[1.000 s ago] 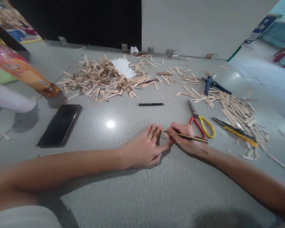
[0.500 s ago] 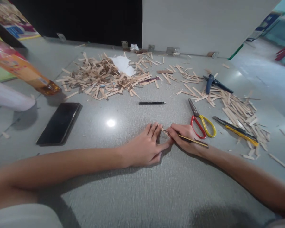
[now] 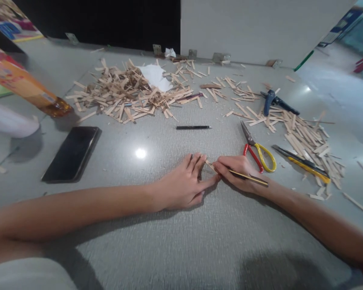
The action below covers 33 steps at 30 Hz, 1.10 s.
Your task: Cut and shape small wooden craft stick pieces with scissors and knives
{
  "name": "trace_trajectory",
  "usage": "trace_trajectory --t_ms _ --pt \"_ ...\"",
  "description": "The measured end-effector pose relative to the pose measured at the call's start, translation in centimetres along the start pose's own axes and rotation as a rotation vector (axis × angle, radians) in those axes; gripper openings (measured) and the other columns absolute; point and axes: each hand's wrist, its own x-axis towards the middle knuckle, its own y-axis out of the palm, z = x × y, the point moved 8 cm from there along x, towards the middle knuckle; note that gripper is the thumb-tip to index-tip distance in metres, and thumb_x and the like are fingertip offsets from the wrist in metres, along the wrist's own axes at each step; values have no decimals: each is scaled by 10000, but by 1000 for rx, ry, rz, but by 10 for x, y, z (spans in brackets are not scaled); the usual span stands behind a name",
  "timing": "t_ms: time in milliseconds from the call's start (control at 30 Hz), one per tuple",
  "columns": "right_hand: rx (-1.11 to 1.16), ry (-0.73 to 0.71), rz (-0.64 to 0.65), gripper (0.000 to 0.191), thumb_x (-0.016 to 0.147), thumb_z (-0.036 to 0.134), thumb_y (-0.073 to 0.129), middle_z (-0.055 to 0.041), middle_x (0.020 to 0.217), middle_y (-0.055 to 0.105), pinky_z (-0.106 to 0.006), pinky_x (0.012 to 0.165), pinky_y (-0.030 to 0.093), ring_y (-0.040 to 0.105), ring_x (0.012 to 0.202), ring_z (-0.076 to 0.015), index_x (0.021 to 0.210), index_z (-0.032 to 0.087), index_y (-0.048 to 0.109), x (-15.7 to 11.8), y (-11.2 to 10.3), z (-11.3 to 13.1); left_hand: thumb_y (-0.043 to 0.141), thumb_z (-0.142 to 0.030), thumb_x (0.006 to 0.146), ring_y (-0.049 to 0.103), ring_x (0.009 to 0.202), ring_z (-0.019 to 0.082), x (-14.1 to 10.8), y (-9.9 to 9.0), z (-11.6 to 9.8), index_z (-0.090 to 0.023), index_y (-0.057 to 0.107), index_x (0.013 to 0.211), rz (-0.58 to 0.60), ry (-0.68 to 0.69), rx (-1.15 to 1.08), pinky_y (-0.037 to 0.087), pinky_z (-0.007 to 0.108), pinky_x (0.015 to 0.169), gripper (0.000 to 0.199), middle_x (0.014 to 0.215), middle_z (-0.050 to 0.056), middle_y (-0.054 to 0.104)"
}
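My right hand point(image 3: 234, 171) grips a black-and-yellow pencil point(image 3: 251, 178), its rear end lying back over the wrist. The pencil's tip is mostly hidden by the fingers, close to a thin wooden stick point(image 3: 211, 165). That stick lies at a slant between the two hands. My left hand point(image 3: 186, 181) rests on the grey surface, palm down, with fingertips at the stick's far end and the thumb reaching toward its near end, holding it in place. Just beyond the right hand lie scissors point(image 3: 250, 139) with one red and one yellow handle.
Wooden sticks form a large pile point(image 3: 124, 94) at the back, topped by white paper point(image 3: 155, 77). A black pen point(image 3: 193, 127) lies mid-surface. On the right are a utility knife point(image 3: 302, 163), a blue-handled tool point(image 3: 269, 102) and more sticks. A phone point(image 3: 72, 155) and bottle point(image 3: 27, 82) are left.
The view has shifted slightly, so the surroundings sit a little higher in the picture. Both hands keep nearly the same place and hold, with the pencil's rear end tilted marginally.
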Motion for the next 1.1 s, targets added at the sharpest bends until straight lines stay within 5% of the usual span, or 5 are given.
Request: trace_trajectory --t_ms 833,1100 --pt "24 69 1 434 1158 364 432 29 651 552 -302 562 351 435 539 -125 754 238 528 -7 -4 -1 652 -376 1050 524 1504 520 -1 -1 0 -201 466 1665 9 16 0 387 687 1215 666 1642 308 514" --pt "200 236 -184 483 1150 396 466 40 578 576 -264 508 377 526 496 -109 696 236 514 -8 -3 -11 652 -435 1051 532 1502 532 0 2 -3 -174 444 1665 54 32 71 414 673 1204 698 1610 335 540"
